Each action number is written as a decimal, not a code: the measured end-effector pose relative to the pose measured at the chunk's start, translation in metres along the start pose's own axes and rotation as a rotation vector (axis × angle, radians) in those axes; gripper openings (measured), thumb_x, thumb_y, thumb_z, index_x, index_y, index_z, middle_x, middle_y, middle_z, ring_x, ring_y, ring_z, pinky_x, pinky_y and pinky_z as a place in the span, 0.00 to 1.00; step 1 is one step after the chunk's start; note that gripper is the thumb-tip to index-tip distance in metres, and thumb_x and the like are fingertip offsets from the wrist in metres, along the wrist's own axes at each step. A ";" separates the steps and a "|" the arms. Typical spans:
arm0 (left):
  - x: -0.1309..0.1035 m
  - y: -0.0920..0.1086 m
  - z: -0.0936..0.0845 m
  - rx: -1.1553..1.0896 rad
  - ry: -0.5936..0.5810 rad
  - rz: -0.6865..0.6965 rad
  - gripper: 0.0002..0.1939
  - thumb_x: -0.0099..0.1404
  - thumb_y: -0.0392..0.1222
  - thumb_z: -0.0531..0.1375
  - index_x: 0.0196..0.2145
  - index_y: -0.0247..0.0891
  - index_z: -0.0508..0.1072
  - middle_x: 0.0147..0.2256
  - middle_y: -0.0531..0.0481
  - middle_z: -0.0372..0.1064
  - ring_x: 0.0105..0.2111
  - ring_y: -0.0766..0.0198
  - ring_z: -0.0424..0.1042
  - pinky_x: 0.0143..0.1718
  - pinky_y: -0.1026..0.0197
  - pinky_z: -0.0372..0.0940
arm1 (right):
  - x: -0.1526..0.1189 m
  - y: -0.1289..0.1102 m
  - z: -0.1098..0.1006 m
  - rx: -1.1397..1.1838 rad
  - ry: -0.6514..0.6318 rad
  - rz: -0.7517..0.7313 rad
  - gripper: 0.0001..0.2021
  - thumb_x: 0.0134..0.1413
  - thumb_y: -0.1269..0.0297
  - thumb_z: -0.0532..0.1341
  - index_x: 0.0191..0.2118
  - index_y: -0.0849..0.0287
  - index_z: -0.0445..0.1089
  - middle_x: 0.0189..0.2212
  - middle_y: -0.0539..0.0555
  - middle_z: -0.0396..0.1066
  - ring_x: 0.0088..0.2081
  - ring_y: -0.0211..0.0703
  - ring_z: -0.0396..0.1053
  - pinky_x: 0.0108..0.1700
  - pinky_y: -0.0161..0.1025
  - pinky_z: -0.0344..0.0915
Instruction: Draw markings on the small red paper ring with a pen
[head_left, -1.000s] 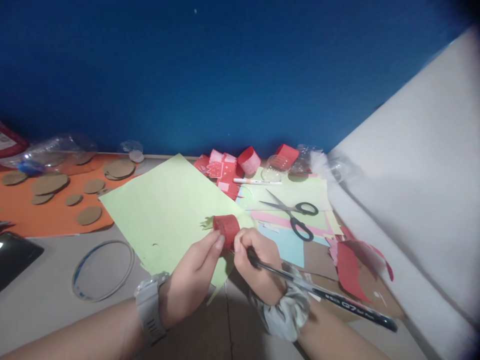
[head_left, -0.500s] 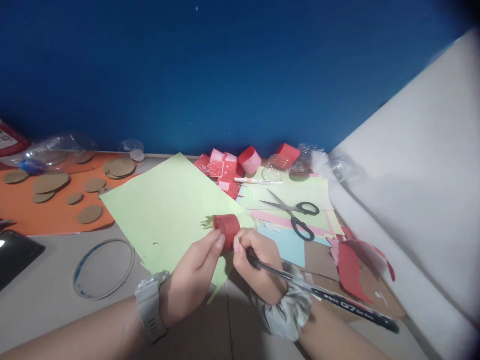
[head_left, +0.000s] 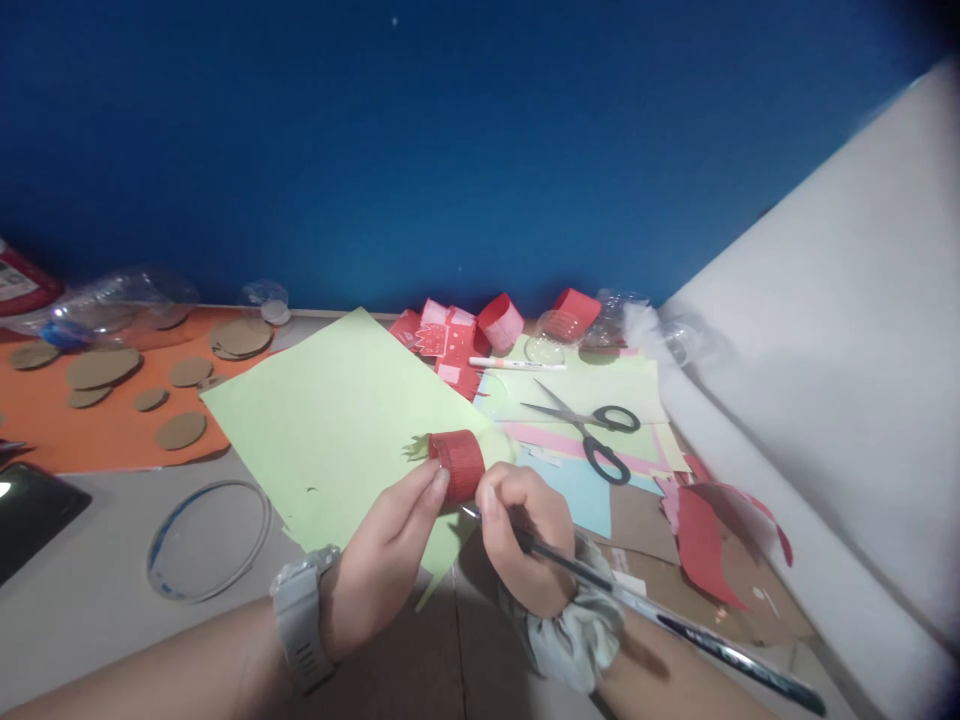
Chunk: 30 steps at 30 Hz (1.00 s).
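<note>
Between thumb and fingers, my left hand (head_left: 394, 550) pinches a small red paper ring (head_left: 457, 465) by its left side. Frayed green paper (head_left: 415, 448) shows just left of the ring. My right hand (head_left: 525, 530) is closed on a black gel pen (head_left: 637, 600), whose tip lies under the ring and whose barrel slants down to the right. The right fingertips are beside the ring's right edge, slightly apart from it. Below the ring lies a large light green sheet (head_left: 315, 420), partly covered by my left hand.
Black-handled scissors (head_left: 592, 425) lie open on coloured papers at right. Red paper pieces (head_left: 450, 340) and a white marker (head_left: 517, 363) sit behind. At left are cardboard discs (head_left: 105, 367) on orange paper (head_left: 37, 440), a tape ring (head_left: 208, 540) and a dark phone (head_left: 37, 515).
My right hand has moved slightly right and down, away from the ring's edge, and the pen has turned and shifted with it. My left hand and the ring have barely moved.
</note>
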<state>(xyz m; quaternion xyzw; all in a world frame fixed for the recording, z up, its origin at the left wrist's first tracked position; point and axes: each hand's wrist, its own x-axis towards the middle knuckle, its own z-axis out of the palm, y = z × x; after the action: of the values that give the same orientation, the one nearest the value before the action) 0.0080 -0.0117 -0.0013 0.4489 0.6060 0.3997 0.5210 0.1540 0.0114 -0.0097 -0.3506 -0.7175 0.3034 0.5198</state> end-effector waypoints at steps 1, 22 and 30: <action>0.000 0.000 0.000 -0.035 -0.004 0.027 0.19 0.69 0.49 0.55 0.50 0.35 0.73 0.56 0.41 0.71 0.59 0.50 0.65 0.62 0.52 0.56 | -0.001 -0.001 0.001 0.029 0.025 -0.030 0.11 0.55 0.79 0.54 0.29 0.54 0.56 0.23 0.45 0.60 0.22 0.34 0.58 0.25 0.33 0.55; 0.009 0.008 -0.007 -0.039 -0.066 0.251 0.17 0.72 0.47 0.52 0.36 0.37 0.77 0.33 0.51 0.77 0.33 0.63 0.71 0.40 0.65 0.66 | 0.007 -0.010 -0.003 0.032 -0.034 -0.181 0.12 0.52 0.80 0.53 0.30 0.53 0.56 0.21 0.45 0.61 0.20 0.36 0.60 0.26 0.35 0.64; 0.002 0.002 -0.004 -0.143 -0.022 0.138 0.24 0.73 0.53 0.48 0.49 0.36 0.76 0.50 0.45 0.75 0.55 0.53 0.68 0.60 0.56 0.58 | 0.005 -0.009 -0.002 0.022 -0.029 -0.158 0.13 0.52 0.81 0.53 0.29 0.53 0.55 0.22 0.45 0.58 0.20 0.34 0.57 0.21 0.34 0.55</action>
<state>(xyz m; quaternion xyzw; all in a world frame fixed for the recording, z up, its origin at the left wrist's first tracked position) 0.0040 -0.0093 0.0010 0.4555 0.5378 0.4722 0.5295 0.1531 0.0103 0.0006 -0.2830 -0.7469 0.2743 0.5355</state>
